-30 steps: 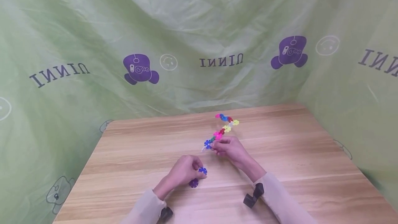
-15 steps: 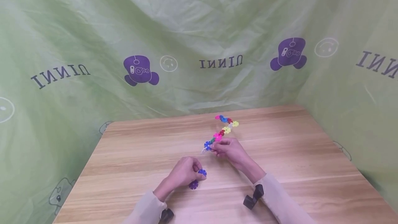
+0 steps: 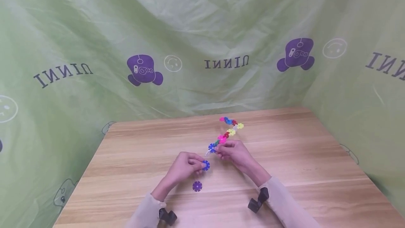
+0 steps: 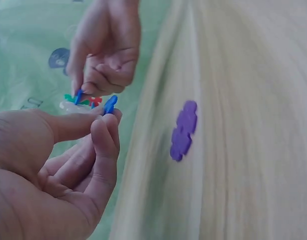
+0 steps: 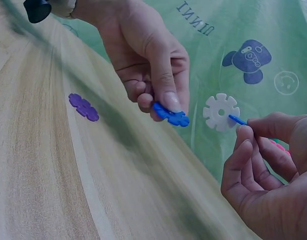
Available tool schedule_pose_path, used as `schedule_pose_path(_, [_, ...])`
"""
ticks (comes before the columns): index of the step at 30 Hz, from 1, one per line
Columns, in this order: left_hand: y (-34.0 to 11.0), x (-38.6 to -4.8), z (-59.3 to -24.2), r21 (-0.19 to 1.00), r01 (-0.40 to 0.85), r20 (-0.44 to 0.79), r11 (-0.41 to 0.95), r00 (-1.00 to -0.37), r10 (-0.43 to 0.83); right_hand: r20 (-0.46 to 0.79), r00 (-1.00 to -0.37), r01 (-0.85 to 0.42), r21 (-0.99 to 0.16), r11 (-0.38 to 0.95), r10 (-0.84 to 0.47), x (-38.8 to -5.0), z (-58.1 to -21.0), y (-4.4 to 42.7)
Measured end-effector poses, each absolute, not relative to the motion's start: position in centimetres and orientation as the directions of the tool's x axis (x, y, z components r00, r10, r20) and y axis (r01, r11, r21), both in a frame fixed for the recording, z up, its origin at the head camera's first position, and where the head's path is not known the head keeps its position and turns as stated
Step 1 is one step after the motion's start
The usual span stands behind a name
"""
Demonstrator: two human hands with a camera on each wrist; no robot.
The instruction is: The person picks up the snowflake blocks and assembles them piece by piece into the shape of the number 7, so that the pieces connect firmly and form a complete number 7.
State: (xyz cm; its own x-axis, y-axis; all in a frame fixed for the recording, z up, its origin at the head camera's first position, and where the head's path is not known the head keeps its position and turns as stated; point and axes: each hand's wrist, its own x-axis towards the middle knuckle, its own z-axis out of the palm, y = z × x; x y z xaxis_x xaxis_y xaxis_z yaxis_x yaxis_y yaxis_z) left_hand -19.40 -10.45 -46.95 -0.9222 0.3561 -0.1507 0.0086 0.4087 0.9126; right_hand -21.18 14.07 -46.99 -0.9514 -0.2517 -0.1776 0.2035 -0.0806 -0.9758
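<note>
Between thumb and fingers my left hand [image 3: 185, 168] pinches a loose blue notched disc [image 5: 171, 115], a flower-shaped interlocking piece. My right hand [image 3: 235, 154] pinches the blue disc [image 3: 212, 147] near the close end of a chain of joined discs [image 3: 231, 132] in pink, blue, red, yellow, white and green. At the chain's near end a white disc [image 5: 221, 112] juts out, fixed to that blue one. A small gap separates the left hand's disc from the white disc. Flat on the table lies a purple disc [image 3: 197, 186], just below the left hand.
The wood-grain table [image 3: 142, 143] carries the work, with a green printed curtain [image 3: 196, 90] hanging behind and at both sides. A black wrist camera [image 3: 258, 200] sits on the right sleeve and another black camera [image 3: 167, 216] on the left one.
My left hand has turned and risen slightly with its blue disc, bringing it closer to the chain's white end. The purple disc now shows fully. My right hand and the chain stay nearly still.
</note>
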Motion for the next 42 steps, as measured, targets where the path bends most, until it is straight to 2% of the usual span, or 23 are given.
schedule_pose_path(4, [-10.71, -19.61, -46.91, 0.949, -0.073, -0.182, 0.306, -0.920, 0.348, -0.180, -0.952, 0.206, -0.975, -0.082, -0.249, -21.15, -46.95, 14.06])
schedule_pose_path(8, [-10.80, -19.61, -46.70, 0.959, -0.099, -0.186, 0.266, -0.926, 0.329, -0.180, -0.951, 0.207, -0.975, -0.082, -0.250, -21.08, -46.84, 14.02])
schedule_pose_path(23, [-10.65, -19.80, -46.55, 0.962, -0.158, -0.220, 0.224, -0.931, 0.291, -0.192, -0.951, 0.217, -0.973, -0.080, -0.243, -21.07, -46.65, 14.05])
schedule_pose_path(42, [-10.59, -19.91, -46.67, 0.965, -0.155, -0.213, 0.212, -0.934, 0.286, -0.208, -0.953, 0.231, -0.969, -0.084, -0.222, -21.28, -46.72, 14.06])
